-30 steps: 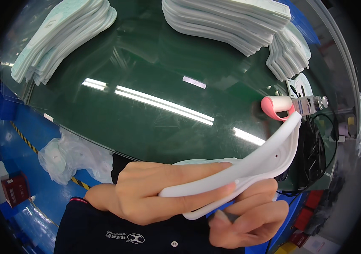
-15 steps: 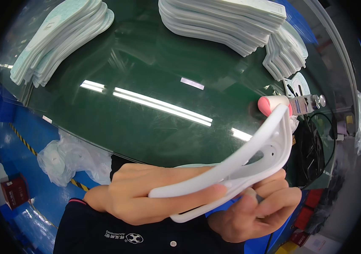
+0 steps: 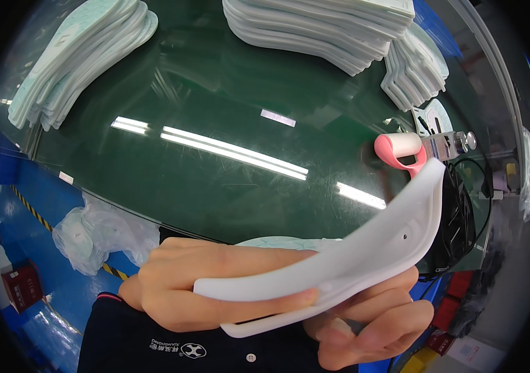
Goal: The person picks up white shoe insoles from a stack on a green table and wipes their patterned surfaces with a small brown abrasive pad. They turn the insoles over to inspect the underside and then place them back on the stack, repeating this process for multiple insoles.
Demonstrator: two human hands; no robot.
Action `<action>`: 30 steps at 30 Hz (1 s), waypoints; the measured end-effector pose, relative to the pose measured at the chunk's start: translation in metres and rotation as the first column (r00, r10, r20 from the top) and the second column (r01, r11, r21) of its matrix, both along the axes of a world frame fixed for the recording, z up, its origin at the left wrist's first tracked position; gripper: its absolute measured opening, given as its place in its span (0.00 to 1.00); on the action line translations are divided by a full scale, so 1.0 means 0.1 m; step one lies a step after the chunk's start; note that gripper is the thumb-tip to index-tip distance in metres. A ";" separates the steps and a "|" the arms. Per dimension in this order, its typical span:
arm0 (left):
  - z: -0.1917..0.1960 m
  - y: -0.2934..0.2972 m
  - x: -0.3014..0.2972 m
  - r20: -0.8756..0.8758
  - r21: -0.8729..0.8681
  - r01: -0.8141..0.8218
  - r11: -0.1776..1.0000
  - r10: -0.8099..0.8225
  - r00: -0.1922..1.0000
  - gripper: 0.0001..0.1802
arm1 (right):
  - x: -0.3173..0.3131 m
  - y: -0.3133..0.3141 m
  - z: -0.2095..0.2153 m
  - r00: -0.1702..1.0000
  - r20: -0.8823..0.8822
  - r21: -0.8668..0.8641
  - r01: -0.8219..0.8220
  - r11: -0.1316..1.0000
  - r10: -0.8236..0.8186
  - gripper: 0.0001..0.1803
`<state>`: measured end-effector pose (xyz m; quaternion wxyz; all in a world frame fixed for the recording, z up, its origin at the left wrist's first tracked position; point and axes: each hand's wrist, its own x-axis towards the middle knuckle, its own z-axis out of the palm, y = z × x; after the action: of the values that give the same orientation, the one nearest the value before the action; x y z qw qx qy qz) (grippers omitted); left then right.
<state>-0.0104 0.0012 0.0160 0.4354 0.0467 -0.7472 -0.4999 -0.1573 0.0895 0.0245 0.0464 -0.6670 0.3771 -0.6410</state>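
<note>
I hold a long white foam shoe sole (image 3: pixel 364 248) close to my chest, its far tip pointing up and right. My left hand (image 3: pixel 215 283) wraps over its near end, thumb along the top edge. My right hand (image 3: pixel 370 317) supports it from underneath, fingers curled under the middle. A pale green insole (image 3: pixel 277 242) shows just behind the sole, above my left hand. Beyond the sole's tip, a pink roller tool (image 3: pixel 398 149) lies on the dark green glass-topped table (image 3: pixel 227 124).
Stacks of white and pale green soles (image 3: pixel 78 56) lie at the table's far left, and more white stacks (image 3: pixel 327 28) at the far middle and right (image 3: pixel 417 68). Black cables (image 3: pixel 460 205) trail at the table's right edge. A crumpled plastic bag (image 3: pixel 100 233) lies on the blue floor.
The white sole has turned in my hands, from showing its open frame side to showing its broad face. Its tip stays near the pink roller.
</note>
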 end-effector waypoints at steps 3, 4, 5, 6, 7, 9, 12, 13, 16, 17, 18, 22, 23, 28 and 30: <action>-0.03 0.00 0.00 0.018 -0.010 -0.101 0.995 0.102 0.995 0.10 | 0.19 0.00 -0.08 0.978 0.092 0.133 0.175 0.976 -0.188 0.15; -0.05 0.02 -0.02 -0.010 -0.002 -0.165 0.986 0.165 0.986 0.09 | 0.21 0.01 -0.09 0.972 0.102 0.146 0.196 0.970 -0.212 0.15; -0.10 0.09 -0.12 -0.089 0.027 -0.281 0.959 0.282 0.955 0.08 | 0.22 0.00 -0.11 0.965 0.113 0.159 0.216 0.963 -0.235 0.15; -0.14 0.12 -0.13 -0.126 0.049 -0.329 0.943 0.332 0.935 0.09 | 0.21 0.00 -0.10 0.970 0.113 0.181 0.192 0.965 -0.214 0.16; -0.16 0.16 -0.15 -0.163 0.072 -0.367 0.928 0.374 0.913 0.09 | 0.18 0.00 -0.05 0.973 0.113 0.201 0.176 0.964 -0.201 0.16; -0.20 0.16 -0.13 -0.177 0.079 -0.350 0.933 0.359 0.916 0.11 | 0.15 0.00 -0.01 0.983 0.101 0.235 0.125 0.964 -0.152 0.16; -0.17 0.16 -0.21 -0.219 0.038 -0.379 0.925 0.378 0.900 0.08 | 0.13 0.03 0.05 0.985 0.078 0.217 0.136 0.967 -0.156 0.15; -0.18 0.14 -0.21 -0.211 0.012 -0.387 0.922 0.381 0.900 0.08 | 0.14 0.00 0.03 0.985 0.074 0.206 0.140 0.968 -0.158 0.15; -0.17 -0.02 -0.03 -0.059 -0.066 -0.240 0.969 0.236 0.970 0.12 | 0.16 0.00 -0.10 0.893 0.301 0.160 0.299 0.941 -0.335 0.16; -0.16 -0.08 0.02 0.003 -0.059 -0.164 0.985 0.164 0.986 0.14 | 0.14 0.03 -0.08 0.856 0.334 0.187 0.351 0.918 -0.395 0.15; -0.14 -0.13 0.04 0.065 -0.047 -0.087 0.995 0.089 0.994 0.16 | 0.15 0.05 -0.05 0.795 0.428 0.138 0.413 0.900 -0.430 0.14; -0.08 -0.07 0.06 0.108 -0.018 -0.113 0.993 0.115 0.987 0.18 | 0.31 0.05 0.02 0.807 0.351 0.006 0.506 0.863 -0.475 0.12; -0.08 -0.06 0.05 0.097 -0.017 -0.127 0.992 0.128 0.987 0.17 | 0.33 0.04 -0.07 0.816 0.375 -0.148 0.521 0.841 -0.440 0.14; -0.05 -0.03 0.03 0.098 -0.027 -0.147 0.989 0.149 0.984 0.16 | 0.39 0.16 -0.06 0.897 0.025 0.120 0.436 0.892 -0.442 0.14; -0.07 -0.01 0.08 0.147 -0.036 -0.214 0.976 0.216 0.965 0.16 | 0.34 0.14 0.09 0.975 -0.032 0.338 0.216 0.916 -0.218 0.18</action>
<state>-0.0028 0.0004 0.0093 0.4299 0.1608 -0.7733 -0.4375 -0.1230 0.1031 0.0332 0.0905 -0.6012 0.5531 -0.5696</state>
